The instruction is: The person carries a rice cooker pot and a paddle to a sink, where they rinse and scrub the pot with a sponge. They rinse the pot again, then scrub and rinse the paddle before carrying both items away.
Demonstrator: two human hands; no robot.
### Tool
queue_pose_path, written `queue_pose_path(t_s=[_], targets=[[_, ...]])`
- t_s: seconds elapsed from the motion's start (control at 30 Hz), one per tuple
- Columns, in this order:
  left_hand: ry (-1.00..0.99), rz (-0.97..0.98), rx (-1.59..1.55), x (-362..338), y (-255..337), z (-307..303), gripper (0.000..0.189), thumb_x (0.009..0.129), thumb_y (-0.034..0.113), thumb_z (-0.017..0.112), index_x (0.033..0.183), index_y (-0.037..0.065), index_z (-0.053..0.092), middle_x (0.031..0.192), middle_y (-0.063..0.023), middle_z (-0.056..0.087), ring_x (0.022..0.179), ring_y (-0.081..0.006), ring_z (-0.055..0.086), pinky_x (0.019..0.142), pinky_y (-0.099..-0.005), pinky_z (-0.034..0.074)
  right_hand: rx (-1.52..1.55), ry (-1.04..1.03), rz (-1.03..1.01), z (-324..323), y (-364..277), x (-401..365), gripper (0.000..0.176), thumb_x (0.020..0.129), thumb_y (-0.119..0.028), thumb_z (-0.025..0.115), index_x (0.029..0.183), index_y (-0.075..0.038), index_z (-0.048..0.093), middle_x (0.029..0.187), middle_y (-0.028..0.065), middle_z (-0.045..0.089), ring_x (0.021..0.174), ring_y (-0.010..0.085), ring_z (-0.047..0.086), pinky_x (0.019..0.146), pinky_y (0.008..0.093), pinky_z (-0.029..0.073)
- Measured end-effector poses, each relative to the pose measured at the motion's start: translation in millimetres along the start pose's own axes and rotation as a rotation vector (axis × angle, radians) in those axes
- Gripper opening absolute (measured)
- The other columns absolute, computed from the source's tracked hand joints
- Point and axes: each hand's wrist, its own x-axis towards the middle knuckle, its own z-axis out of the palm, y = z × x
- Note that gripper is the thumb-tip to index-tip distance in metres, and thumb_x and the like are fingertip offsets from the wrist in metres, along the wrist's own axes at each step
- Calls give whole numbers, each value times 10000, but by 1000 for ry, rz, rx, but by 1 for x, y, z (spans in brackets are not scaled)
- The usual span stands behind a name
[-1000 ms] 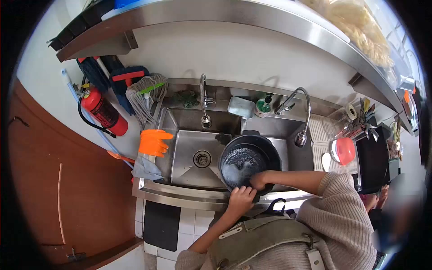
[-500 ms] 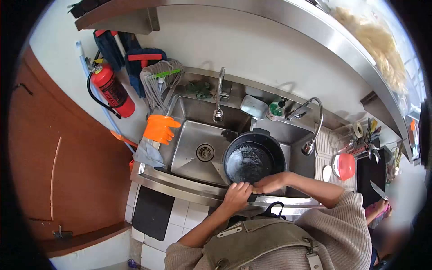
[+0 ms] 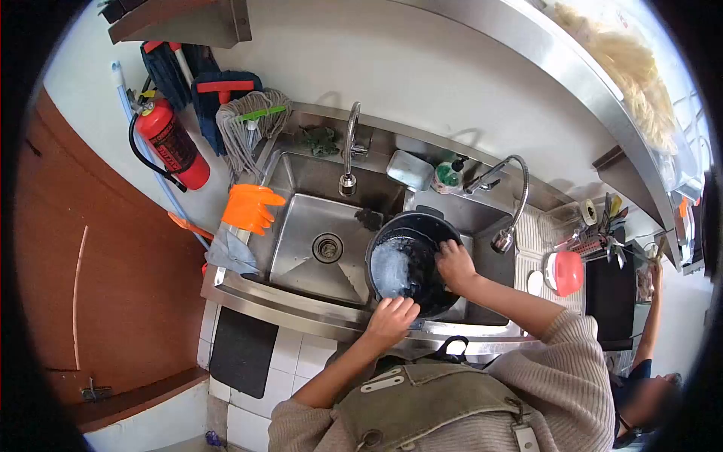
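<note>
A black pot with soapy foam inside rests across the divider of a steel double sink. My left hand grips the pot's near rim at the sink's front edge. My right hand is inside the pot against its right wall, fingers bent; whatever it holds there is hidden. A dark scrubber lies in the left basin just beside the pot.
Two taps stand behind the basins, with a soap bottle between them. Orange gloves hang at the sink's left edge, near a mop and fire extinguisher. Another person's arm reaches up at the right.
My right hand moved from the pot's near rim up into the pot along its right side. The left hand kept its grip on the rim. The person at the right raised an arm.
</note>
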Motion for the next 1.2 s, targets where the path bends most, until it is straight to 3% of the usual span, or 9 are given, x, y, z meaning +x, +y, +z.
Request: queue_pose_path(t_s=[0.17, 0.23, 0.37, 0.57, 0.77, 0.9, 1.0, 1.1, 1.2], targets=[[-30, -49, -30, -2, 0, -3, 323, 534, 138, 662, 807, 106, 492, 781, -27, 466, 766, -194, 491, 625, -328, 358, 12, -352, -365, 5, -13, 19, 178, 725, -207, 575, 817, -109, 693, 887, 96, 660, 909, 239, 590, 759, 351, 442], [-37, -72, -30, -2, -3, -5, 395, 478, 155, 709, 809, 109, 499, 792, -26, 477, 772, -204, 498, 618, -342, 355, 280, -1013, -460, -23, -19, 33, 247, 706, -197, 549, 863, -75, 695, 1016, 104, 643, 924, 311, 586, 766, 402, 458], [-6, -45, -55, -5, -3, -1, 402, 482, 148, 707, 821, 104, 496, 795, -28, 476, 774, -199, 500, 627, -339, 361, 725, -1010, -547, 14, -57, 40, 290, 700, -136, 497, 897, -17, 673, 1014, 148, 638, 898, 335, 600, 736, 437, 467], [25, -6, -31, -2, 2, 10, 365, 525, 134, 685, 839, 101, 502, 788, -18, 474, 770, -187, 500, 640, -331, 365, 2382, -554, 763, -15, -66, 95, 200, 875, -125, 434, 1010, -25, 543, 916, 85, 570, 831, 223, 574, 759, 357, 497], [16, -73, -64, -5, 3, 5, 388, 509, 104, 679, 860, 109, 513, 799, -18, 482, 782, -188, 503, 664, -340, 369, 2680, 77, 1035, -9, -29, 90, 235, 877, -148, 403, 987, -25, 571, 976, 95, 590, 957, 217, 557, 905, 374, 457], [40, -16, -70, -3, 7, 10, 209, 614, 95, 595, 797, 106, 496, 773, -22, 479, 780, -180, 506, 659, -326, 362, 2789, 158, 1297, 12, -28, 94, 195, 882, -108, 422, 981, -25, 570, 949, 103, 597, 903, 214, 574, 863, 355, 471], [-3, -8, -105, 2, 3, 10, 346, 530, 103, 666, 833, 113, 501, 800, -21, 485, 809, -192, 510, 679, -348, 361, 2723, -158, 854, 34, -48, 94, 193, 907, -126, 428, 996, -29, 569, 953, 88, 598, 885, 205, 576, 799, 353, 488], [-10, 15, -85, 3, -1, 9, 340, 528, 107, 670, 824, 117, 503, 806, -22, 489, 813, -194, 507, 690, -356, 355, 2154, -489, 539, 19, -72, 63, 220, 854, -142, 505, 1004, -12, 600, 958, 81, 628, 823, 200, 587, 743, 335, 473], [57, -9, -143, 3, -4, 0, 345, 514, 103, 683, 809, 116, 507, 807, -23, 486, 829, -201, 500, 701, -357, 352, 1236, -616, -238, 18, -49, 35, 248, 725, -190, 626, 894, -8, 622, 840, 141, 649, 726, 221, 592, 693, 359, 457]])
